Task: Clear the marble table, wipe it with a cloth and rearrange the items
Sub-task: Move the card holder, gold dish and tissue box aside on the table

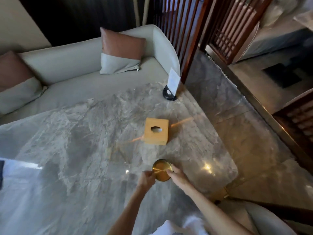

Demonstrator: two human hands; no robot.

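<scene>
A round gold metal container [161, 169] with a flat lid sits near the front right of the grey marble table [76, 141]. My left hand [147, 179] grips its left side and my right hand [176, 175] holds its right side. Behind it, a square wooden tissue box [156, 133] with an oval slot stands upright toward the table's right side. At the far right corner stands a white card in a black half-round holder [171, 89]. No cloth is in view.
A pale sofa [81, 65] with two brown-and-grey cushions [121, 51] runs along the table's far side. A dark wooden slat screen [189, 31] rises beyond the right corner. Marble floor lies to the right. A dark object [1, 172] shows at the left edge.
</scene>
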